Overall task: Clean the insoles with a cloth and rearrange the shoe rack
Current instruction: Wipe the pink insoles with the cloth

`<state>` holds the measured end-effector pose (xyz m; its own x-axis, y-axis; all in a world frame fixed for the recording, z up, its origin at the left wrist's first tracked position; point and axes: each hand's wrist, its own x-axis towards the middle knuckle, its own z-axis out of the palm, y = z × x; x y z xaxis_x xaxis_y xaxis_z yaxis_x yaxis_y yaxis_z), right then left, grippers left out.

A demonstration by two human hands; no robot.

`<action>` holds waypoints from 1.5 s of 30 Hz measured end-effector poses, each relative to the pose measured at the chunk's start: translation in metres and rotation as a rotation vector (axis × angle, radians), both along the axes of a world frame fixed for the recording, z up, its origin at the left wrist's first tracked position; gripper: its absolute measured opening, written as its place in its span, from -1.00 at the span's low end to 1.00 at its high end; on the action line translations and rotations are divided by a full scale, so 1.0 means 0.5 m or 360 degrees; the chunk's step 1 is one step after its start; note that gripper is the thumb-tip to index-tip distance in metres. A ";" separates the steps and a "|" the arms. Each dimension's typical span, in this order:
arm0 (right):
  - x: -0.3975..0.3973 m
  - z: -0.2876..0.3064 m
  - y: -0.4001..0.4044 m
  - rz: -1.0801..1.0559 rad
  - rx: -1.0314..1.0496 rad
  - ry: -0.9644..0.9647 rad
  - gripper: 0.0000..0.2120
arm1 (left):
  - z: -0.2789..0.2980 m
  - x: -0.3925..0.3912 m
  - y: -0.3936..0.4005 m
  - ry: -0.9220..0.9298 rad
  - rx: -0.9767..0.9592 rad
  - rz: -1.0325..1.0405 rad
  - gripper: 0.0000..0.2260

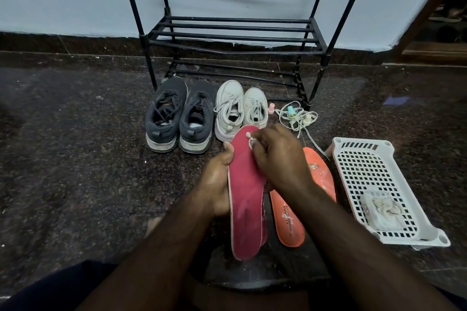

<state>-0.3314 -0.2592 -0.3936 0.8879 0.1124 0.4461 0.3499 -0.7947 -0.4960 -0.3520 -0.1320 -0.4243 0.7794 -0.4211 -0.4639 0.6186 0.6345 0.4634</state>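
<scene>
Near the front edge of the floor, just above the person's lap, the red insole (246, 194) is held up off the ground, toe end pointing toward the shoe rack (235, 30). Left hand (218, 184) grips it along its left edge at mid-length, thumb hooked over the rim. Right hand (275, 154) is closed around a small white cloth (250, 140) and presses it onto the toe area — wiping step is my read.

Handling: insole looks light, thin and floppy foam; it will likely bend if held only at the heel. Best hold is mid-length at the edge, as now, so the palm backs the surface against wipe pressure. Fabric top probably grips the cloth, so not slippery.

An orange insole (303, 199) lies on the floor just right of the red one, speckled white, likely not cleaned yet. Behind them, a dark pair of sneakers (179, 118) and a white pair (240, 108) sit at the foot of the rack, whose visible shelves are bare. Loose laces (298, 116) lie near the rack's right leg. A white basket (374, 184) at the right holds a crumpled rag (384, 209).

Task early — rack refill not begun.
</scene>
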 end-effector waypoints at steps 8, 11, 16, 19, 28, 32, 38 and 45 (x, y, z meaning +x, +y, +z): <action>0.002 0.013 -0.005 0.0064 -0.0128 0.0240 -0.81 | 0.000 0.004 0.009 -0.0008 -0.0006 0.0060 -0.40; -0.002 0.025 -0.012 0.0129 -0.0110 0.0437 -0.83 | -0.003 0.008 0.016 -0.0001 -0.0026 0.0065 -0.36; 0.016 0.046 -0.047 0.0051 0.0642 0.0609 -0.86 | -0.004 0.011 0.026 -0.0003 -0.0091 0.0099 -0.36; 0.014 0.041 -0.047 0.0100 0.0665 0.0665 -0.88 | -0.001 0.012 0.025 -0.0014 -0.0122 0.0094 -0.36; 0.008 0.022 -0.028 0.0033 0.0556 0.0578 -0.87 | -0.001 0.016 0.030 -0.0087 -0.0161 -0.0009 -0.36; 0.014 0.037 -0.040 -0.0031 0.0789 0.0479 -0.90 | 0.000 0.009 0.029 -0.0132 -0.0142 -0.0150 -0.35; 0.017 0.044 -0.049 -0.0115 0.0626 0.0274 -0.86 | 0.000 0.000 0.011 -0.0101 0.0123 -0.0236 -0.46; -0.009 0.032 -0.003 0.0026 -0.0192 0.0266 -0.83 | -0.010 0.008 0.003 -0.0013 0.0007 0.0035 -0.48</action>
